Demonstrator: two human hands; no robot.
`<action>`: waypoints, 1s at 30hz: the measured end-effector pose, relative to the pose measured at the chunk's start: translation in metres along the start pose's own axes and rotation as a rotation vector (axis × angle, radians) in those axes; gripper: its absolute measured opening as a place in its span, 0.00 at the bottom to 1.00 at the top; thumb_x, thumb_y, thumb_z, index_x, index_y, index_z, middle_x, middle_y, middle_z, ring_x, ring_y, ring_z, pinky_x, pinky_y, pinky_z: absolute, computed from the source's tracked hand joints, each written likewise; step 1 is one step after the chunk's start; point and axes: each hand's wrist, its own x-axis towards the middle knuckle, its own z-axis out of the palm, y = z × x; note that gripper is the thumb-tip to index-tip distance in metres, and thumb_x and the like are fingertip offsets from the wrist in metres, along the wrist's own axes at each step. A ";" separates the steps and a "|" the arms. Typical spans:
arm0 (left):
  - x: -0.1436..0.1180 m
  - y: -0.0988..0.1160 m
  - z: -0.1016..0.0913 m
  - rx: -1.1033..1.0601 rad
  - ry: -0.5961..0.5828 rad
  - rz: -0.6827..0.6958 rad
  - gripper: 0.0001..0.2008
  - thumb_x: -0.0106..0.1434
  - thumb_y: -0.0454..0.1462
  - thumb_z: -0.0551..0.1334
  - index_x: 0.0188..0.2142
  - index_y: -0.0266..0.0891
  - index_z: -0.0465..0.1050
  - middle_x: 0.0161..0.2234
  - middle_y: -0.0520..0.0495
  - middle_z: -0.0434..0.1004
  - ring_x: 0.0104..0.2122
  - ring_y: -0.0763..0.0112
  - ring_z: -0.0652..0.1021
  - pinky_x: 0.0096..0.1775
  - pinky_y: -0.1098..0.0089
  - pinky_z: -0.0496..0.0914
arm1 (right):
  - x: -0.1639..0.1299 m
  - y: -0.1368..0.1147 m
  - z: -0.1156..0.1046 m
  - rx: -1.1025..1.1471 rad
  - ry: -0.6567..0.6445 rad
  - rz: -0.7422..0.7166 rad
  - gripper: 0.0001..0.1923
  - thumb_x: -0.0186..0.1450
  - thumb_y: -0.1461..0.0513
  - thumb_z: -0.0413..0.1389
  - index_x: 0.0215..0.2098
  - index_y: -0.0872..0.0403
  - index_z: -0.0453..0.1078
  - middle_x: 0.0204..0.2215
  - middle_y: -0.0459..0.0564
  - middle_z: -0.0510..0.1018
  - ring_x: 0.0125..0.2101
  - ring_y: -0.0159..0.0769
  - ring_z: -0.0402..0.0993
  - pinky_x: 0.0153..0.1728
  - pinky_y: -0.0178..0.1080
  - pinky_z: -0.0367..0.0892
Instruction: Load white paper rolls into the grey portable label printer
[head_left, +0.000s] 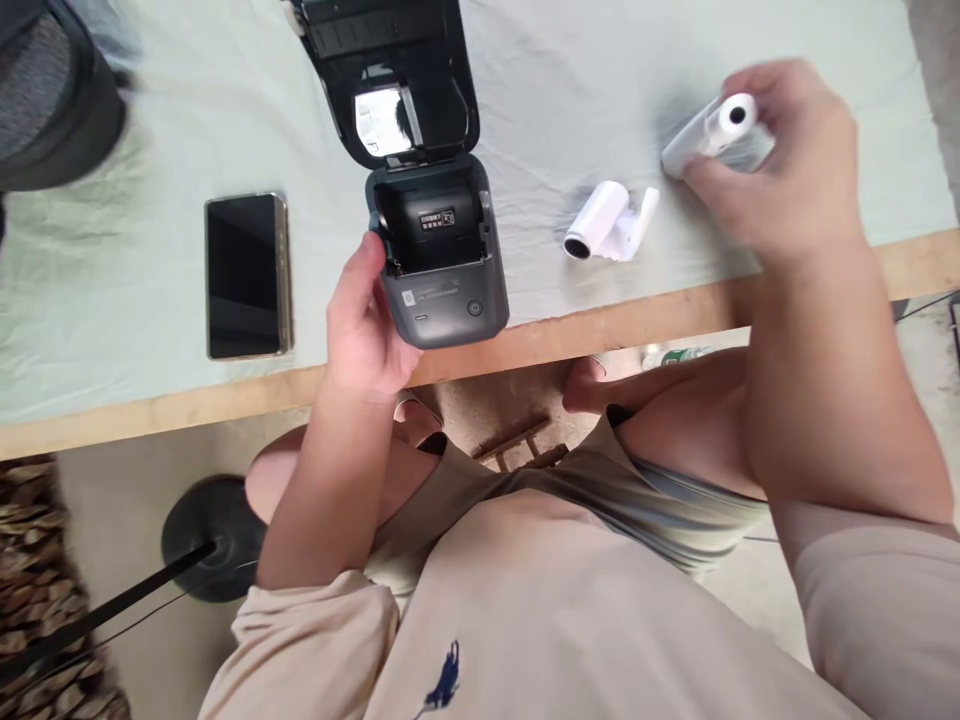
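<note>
Beige T-shirt [540, 620] fabric spans the bottom of the frame. At upper centre, the person's left hand [367, 325] grips a dark portable label printer [446, 295], its lid [397, 50] raised. At upper right, the right hand [802, 160] grasps a white roll [694, 140]; another, partly unwound roll [606, 218] lies nearby on pale cloth [570, 100].

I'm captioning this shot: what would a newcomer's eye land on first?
Probably the dark device, its lid flipped open, held in the left hand near the table's front edge. Next would be the white roll gripped in the right hand, at the right, and a second roll, its end loose, lying on the cloth between the hands.
</note>
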 end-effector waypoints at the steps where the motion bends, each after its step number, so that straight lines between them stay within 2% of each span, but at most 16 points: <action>1: 0.000 0.000 0.001 -0.008 0.014 -0.011 0.15 0.79 0.42 0.58 0.46 0.48 0.86 0.49 0.47 0.92 0.74 0.54 0.74 0.68 0.56 0.79 | -0.002 -0.007 -0.005 0.023 0.050 -0.089 0.35 0.53 0.73 0.62 0.61 0.66 0.79 0.55 0.65 0.86 0.56 0.56 0.83 0.60 0.54 0.75; 3: -0.001 0.001 0.002 -0.017 0.033 -0.027 0.16 0.79 0.41 0.57 0.46 0.46 0.86 0.47 0.46 0.92 0.73 0.54 0.75 0.67 0.56 0.79 | -0.008 -0.027 -0.015 0.052 0.109 -0.366 0.38 0.54 0.71 0.59 0.64 0.63 0.79 0.60 0.63 0.84 0.61 0.60 0.81 0.64 0.56 0.72; 4: -0.001 0.001 0.003 -0.016 0.035 -0.032 0.16 0.80 0.40 0.56 0.45 0.46 0.86 0.46 0.46 0.92 0.73 0.54 0.76 0.67 0.56 0.79 | -0.011 -0.038 -0.016 0.047 0.075 -0.505 0.36 0.57 0.70 0.57 0.64 0.58 0.80 0.59 0.59 0.85 0.61 0.61 0.81 0.63 0.58 0.72; 5: -0.001 0.002 0.003 -0.011 0.033 -0.029 0.17 0.80 0.40 0.56 0.44 0.46 0.86 0.46 0.46 0.92 0.73 0.54 0.76 0.68 0.56 0.79 | -0.013 -0.049 -0.015 0.008 -0.037 -0.635 0.35 0.59 0.69 0.55 0.63 0.51 0.81 0.58 0.54 0.86 0.60 0.61 0.82 0.60 0.60 0.73; 6: -0.002 0.002 0.003 -0.005 0.025 -0.023 0.18 0.80 0.39 0.55 0.43 0.46 0.86 0.46 0.46 0.92 0.73 0.55 0.75 0.68 0.57 0.78 | -0.016 -0.058 -0.011 -0.041 -0.181 -0.661 0.34 0.61 0.71 0.53 0.61 0.46 0.82 0.56 0.50 0.87 0.59 0.59 0.82 0.60 0.62 0.72; 8: -0.003 0.002 0.003 0.008 0.013 -0.004 0.20 0.81 0.40 0.54 0.41 0.46 0.86 0.47 0.46 0.92 0.74 0.56 0.74 0.68 0.57 0.78 | -0.017 -0.069 0.004 -0.204 -0.419 -0.670 0.28 0.61 0.71 0.53 0.51 0.42 0.84 0.51 0.48 0.89 0.58 0.61 0.82 0.55 0.64 0.71; 9: -0.003 0.003 0.003 0.018 0.011 0.001 0.21 0.81 0.40 0.53 0.41 0.46 0.86 0.48 0.46 0.92 0.74 0.56 0.73 0.68 0.58 0.78 | -0.016 -0.070 0.012 -0.269 -0.506 -0.660 0.25 0.61 0.71 0.53 0.46 0.43 0.83 0.49 0.48 0.89 0.56 0.61 0.82 0.53 0.63 0.71; 11: -0.004 0.003 0.003 0.039 0.010 -0.001 0.22 0.81 0.40 0.52 0.40 0.46 0.86 0.48 0.45 0.92 0.74 0.56 0.74 0.68 0.59 0.78 | -0.013 -0.067 0.023 -0.377 -0.579 -0.648 0.18 0.61 0.70 0.54 0.40 0.45 0.82 0.44 0.50 0.89 0.51 0.61 0.83 0.47 0.60 0.71; 13: -0.005 0.003 0.002 0.033 0.012 -0.006 0.24 0.82 0.40 0.50 0.40 0.46 0.86 0.47 0.45 0.91 0.72 0.55 0.76 0.66 0.59 0.79 | -0.010 -0.063 0.022 -0.415 -0.541 -0.622 0.16 0.60 0.68 0.55 0.41 0.46 0.81 0.41 0.52 0.87 0.44 0.58 0.83 0.40 0.55 0.70; 15: -0.005 0.003 0.002 0.005 -0.001 -0.015 0.23 0.82 0.41 0.50 0.41 0.44 0.85 0.47 0.45 0.91 0.69 0.53 0.79 0.65 0.57 0.80 | -0.009 -0.064 0.011 -0.335 -0.435 -0.603 0.19 0.60 0.65 0.57 0.48 0.47 0.81 0.44 0.53 0.86 0.40 0.54 0.83 0.36 0.50 0.69; 18: -0.005 0.002 0.002 0.009 -0.017 -0.036 0.21 0.82 0.43 0.52 0.45 0.44 0.85 0.49 0.45 0.91 0.71 0.52 0.78 0.64 0.58 0.80 | -0.013 -0.079 -0.009 -0.047 -0.202 -0.535 0.20 0.68 0.54 0.61 0.56 0.50 0.81 0.52 0.55 0.84 0.49 0.56 0.83 0.45 0.52 0.71; 21: -0.006 0.002 0.003 0.039 0.043 -0.057 0.19 0.82 0.45 0.54 0.54 0.46 0.84 0.53 0.46 0.90 0.75 0.52 0.72 0.64 0.60 0.79 | -0.022 -0.099 -0.012 0.212 -0.062 -0.478 0.26 0.72 0.39 0.61 0.49 0.50 0.84 0.48 0.52 0.83 0.53 0.56 0.80 0.54 0.54 0.69; 23: -0.006 0.000 0.002 0.047 0.082 -0.062 0.18 0.82 0.45 0.56 0.56 0.45 0.82 0.54 0.45 0.89 0.77 0.50 0.70 0.65 0.59 0.78 | -0.028 -0.112 -0.002 0.349 -0.070 -0.475 0.27 0.70 0.35 0.62 0.44 0.48 0.82 0.46 0.50 0.83 0.49 0.51 0.79 0.53 0.54 0.71; 25: -0.005 -0.002 -0.001 0.044 0.088 -0.044 0.16 0.82 0.44 0.57 0.52 0.42 0.83 0.53 0.43 0.89 0.76 0.49 0.71 0.66 0.60 0.78 | -0.033 -0.123 0.014 0.503 -0.091 -0.452 0.28 0.68 0.33 0.62 0.40 0.47 0.76 0.43 0.51 0.82 0.43 0.47 0.78 0.48 0.52 0.72; 28: -0.004 -0.007 -0.008 -0.001 0.009 0.016 0.15 0.82 0.42 0.58 0.49 0.38 0.82 0.52 0.41 0.88 0.73 0.51 0.76 0.68 0.58 0.77 | -0.038 -0.136 0.036 0.700 -0.122 -0.434 0.29 0.68 0.32 0.60 0.37 0.47 0.70 0.39 0.50 0.82 0.36 0.42 0.76 0.39 0.47 0.72; 30: -0.003 -0.010 -0.012 -0.012 -0.054 0.033 0.13 0.82 0.39 0.59 0.50 0.36 0.81 0.53 0.41 0.88 0.72 0.54 0.77 0.70 0.58 0.75 | -0.039 -0.141 0.045 0.703 -0.146 -0.451 0.26 0.69 0.34 0.59 0.40 0.46 0.69 0.42 0.49 0.82 0.37 0.40 0.77 0.39 0.45 0.73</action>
